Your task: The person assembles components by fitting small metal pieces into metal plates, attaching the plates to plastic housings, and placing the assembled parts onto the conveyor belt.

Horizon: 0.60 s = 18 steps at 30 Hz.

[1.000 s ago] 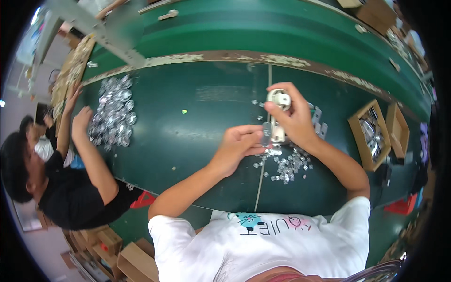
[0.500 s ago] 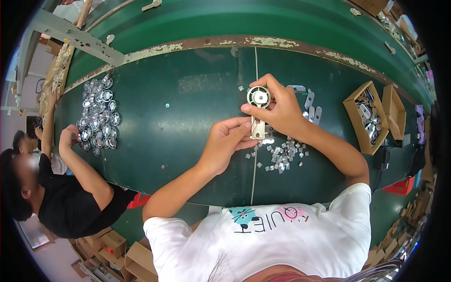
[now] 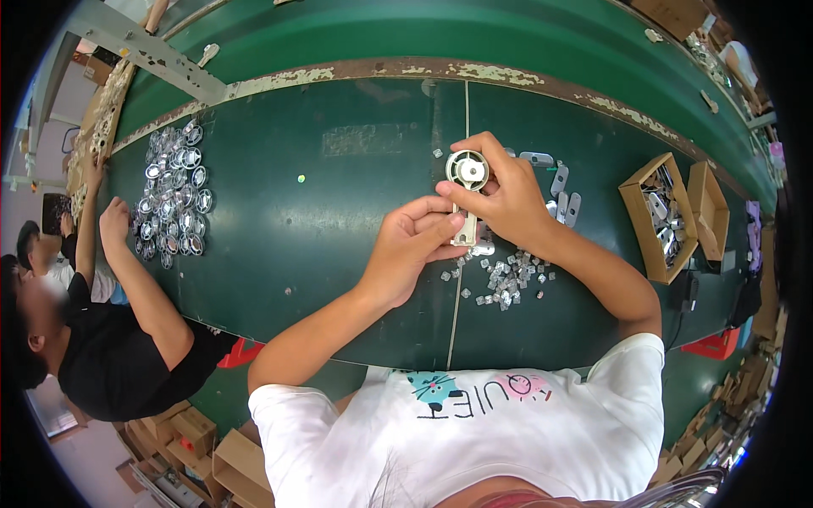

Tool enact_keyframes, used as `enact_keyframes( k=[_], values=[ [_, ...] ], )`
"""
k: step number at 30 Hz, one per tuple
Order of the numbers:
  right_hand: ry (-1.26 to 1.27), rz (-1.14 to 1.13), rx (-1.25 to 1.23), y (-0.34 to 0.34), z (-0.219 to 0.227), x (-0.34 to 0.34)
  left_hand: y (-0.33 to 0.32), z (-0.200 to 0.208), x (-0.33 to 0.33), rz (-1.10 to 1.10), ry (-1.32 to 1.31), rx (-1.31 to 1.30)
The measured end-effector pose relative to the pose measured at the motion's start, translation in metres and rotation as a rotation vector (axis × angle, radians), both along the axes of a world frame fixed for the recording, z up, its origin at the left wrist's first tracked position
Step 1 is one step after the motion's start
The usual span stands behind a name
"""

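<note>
A small cream handheld fan body (image 3: pixel 467 170), with a spoked round head and a narrow handle, is held upright over the table between my hands. My left hand (image 3: pixel 409 245) pinches the handle, its thumb lying across the handle's front. With thumb and fingers, my right hand (image 3: pixel 515 196) grips the round head from the right side. Just below the handle lies a pile of small clear square pieces (image 3: pixel 508 279). Beyond my right wrist are several elongated, rounded silvery-clear plates (image 3: pixel 574 208). The inside of the handle is mostly covered by my left thumb.
At the right stands an open cardboard box (image 3: pixel 642 224) holding more plates, beside another cardboard box (image 3: pixel 713 199). Many round clear parts (image 3: pixel 175 199) lie in a cluster at the left, near a co-worker's hand (image 3: pixel 114 222). A metal post (image 3: pixel 161 63) rises at the far left.
My left thumb has slid forward over the handle, covering the thin wires that showed there before. The co-worker's hand has drawn back from the round parts.
</note>
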State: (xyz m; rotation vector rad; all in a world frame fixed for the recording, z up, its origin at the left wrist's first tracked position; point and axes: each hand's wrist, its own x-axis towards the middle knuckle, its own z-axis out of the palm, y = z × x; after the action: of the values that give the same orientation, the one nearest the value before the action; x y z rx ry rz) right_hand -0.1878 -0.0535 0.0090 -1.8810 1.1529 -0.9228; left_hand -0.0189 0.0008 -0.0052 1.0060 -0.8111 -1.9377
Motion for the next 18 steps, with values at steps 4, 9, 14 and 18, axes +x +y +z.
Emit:
enact_keyframes(
  k=[4,9,14,18],
  values=[
    [-0.19,0.177,0.228,-0.004,0.002,-0.005,-0.001,-0.01,-0.006,0.101,-0.1,-0.319],
    [-0.333,0.315,0.518,-0.02,0.009,-0.017,-0.002,-0.011,-0.008,0.142,-0.219,-0.397],
    [-0.312,0.304,0.621,-0.026,0.01,-0.023,-0.003,-0.016,-0.013,0.136,-0.365,-0.472],
    [-0.401,0.292,0.663,-0.024,0.003,-0.022,-0.003,-0.01,-0.007,0.059,-0.246,-0.447]
  ],
)
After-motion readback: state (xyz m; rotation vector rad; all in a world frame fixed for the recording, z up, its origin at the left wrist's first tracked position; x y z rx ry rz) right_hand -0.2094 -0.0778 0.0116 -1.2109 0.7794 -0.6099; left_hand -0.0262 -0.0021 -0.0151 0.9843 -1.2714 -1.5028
